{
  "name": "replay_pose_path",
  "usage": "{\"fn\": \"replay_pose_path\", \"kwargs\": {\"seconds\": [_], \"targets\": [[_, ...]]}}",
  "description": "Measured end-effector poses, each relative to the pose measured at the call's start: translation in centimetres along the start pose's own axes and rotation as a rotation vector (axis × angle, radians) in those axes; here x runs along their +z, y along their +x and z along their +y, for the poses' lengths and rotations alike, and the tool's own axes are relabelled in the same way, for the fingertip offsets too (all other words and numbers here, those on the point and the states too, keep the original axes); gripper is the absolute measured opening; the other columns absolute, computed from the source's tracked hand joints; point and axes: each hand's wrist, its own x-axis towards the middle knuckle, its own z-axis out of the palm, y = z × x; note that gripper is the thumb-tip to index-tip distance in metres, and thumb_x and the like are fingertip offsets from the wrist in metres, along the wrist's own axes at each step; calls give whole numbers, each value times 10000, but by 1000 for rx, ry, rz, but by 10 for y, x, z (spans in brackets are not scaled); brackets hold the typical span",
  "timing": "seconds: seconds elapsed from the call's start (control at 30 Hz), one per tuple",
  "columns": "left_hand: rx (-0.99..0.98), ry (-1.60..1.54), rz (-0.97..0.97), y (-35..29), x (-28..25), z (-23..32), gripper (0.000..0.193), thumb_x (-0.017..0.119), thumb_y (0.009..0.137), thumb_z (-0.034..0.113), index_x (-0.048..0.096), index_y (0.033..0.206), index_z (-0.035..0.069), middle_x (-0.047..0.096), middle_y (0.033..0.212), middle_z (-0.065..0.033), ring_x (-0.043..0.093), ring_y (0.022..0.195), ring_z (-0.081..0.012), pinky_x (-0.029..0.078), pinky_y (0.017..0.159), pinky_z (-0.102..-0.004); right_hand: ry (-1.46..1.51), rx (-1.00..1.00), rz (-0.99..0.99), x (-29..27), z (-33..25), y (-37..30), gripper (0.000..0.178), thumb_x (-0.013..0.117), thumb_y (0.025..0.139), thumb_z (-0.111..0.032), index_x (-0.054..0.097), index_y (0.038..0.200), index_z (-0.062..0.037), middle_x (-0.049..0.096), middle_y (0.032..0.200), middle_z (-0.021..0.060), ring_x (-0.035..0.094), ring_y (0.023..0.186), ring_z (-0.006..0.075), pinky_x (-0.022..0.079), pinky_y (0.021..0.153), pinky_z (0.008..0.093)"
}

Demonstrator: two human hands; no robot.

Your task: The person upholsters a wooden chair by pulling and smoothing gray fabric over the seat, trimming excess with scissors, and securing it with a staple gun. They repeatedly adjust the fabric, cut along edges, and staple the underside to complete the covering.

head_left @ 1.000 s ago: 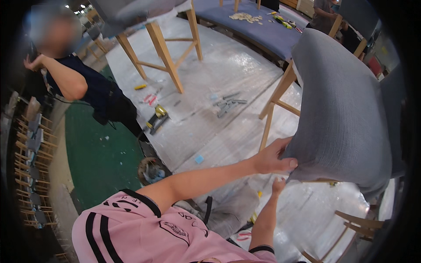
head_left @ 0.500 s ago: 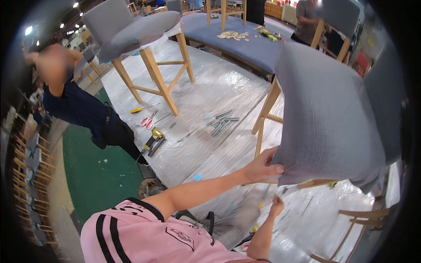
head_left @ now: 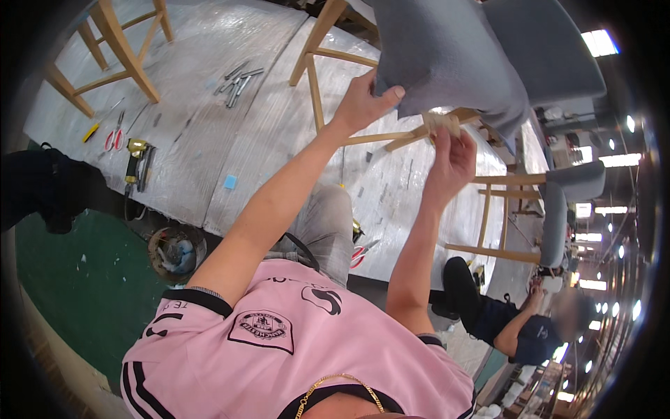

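Note:
A grey upholstered chair point(head_left: 447, 59) with wooden legs stands before me, its seat corner towards me. My left hand point(head_left: 363, 106) is closed on the loose edge of the grey fabric cover point(head_left: 419, 87) at that corner, thumb on top and fingers beneath. Just right of it, below the seat edge, my right hand point(head_left: 453, 162) is raised with its fingers pinched on a small beige piece point(head_left: 442, 124). What the piece is made of, and whether it touches the chair, I cannot tell.
Plastic film covers the worktable point(head_left: 269, 105). On it lie metal strips point(head_left: 241, 84), red-handled scissors point(head_left: 115, 136), a yellow-handled tool point(head_left: 91, 131) and a staple gun point(head_left: 136, 157). A bucket point(head_left: 176, 251) stands by its edge. More chairs point(head_left: 551, 223) and a co-worker point(head_left: 530, 328) are to the right.
My view has turned right and down. My right hand has risen from low down to beside the seat corner, with the beige piece now visible in it. My left hand still grips the cover.

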Motion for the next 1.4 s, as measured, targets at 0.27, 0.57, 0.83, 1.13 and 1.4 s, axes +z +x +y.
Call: {"fn": "replay_pose_path", "kwargs": {"seconds": [0.27, 0.57, 0.83, 1.13, 1.4], "targets": [[-68, 52, 6, 4, -11, -2, 595, 757, 885, 448, 663, 1247, -15, 739, 979, -114, 628, 833, -153, 504, 766, -313, -270, -160, -80, 48, -22, 11, 256, 796, 934, -163, 676, 1086, 4, 750, 935, 98, 723, 881, 148, 574, 816, 289], [-99, 57, -14, 4, -14, 5, 605, 758, 877, 419, 650, 1271, -26, 749, 1045, -151, 682, 920, -195, 526, 843, -338, -508, -354, -191, 55, -44, 24, 248, 782, 932, -143, 686, 1099, 12, 765, 917, 133, 760, 898, 203, 589, 825, 311], [-89, 10, -27, 3, -14, 4, 612, 765, 886, 403, 638, 1278, -49, 742, 1094, -167, 681, 985, -202, 522, 897, -340, -553, -367, -202, 55, -46, 27, 254, 778, 932, -149, 678, 1098, 15, 758, 909, 132, 751, 864, 200, 588, 828, 316], [-77, -49, -27, 5, -14, 3, 591, 758, 904, 380, 632, 1295, -45, 730, 1116, -156, 657, 1036, -180, 505, 933, -330, -452, -261, -198, 59, -44, 29, 218, 756, 942, -121, 666, 1083, 20, 731, 901, 99, 716, 833, 159, 579, 799, 303], [-181, -148, -123, 8, -16, 1, 620, 734, 947, 291, 519, 1423, -42, 620, 1341, -101, 562, 1212, -162, 428, 1067, -320, -176, 616, 14, -44, 124, -79, 223, 601, 1021, -247, 657, 1073, -37, 653, 852, 57, 640, 677, 146, 513, 555, 279]]}}
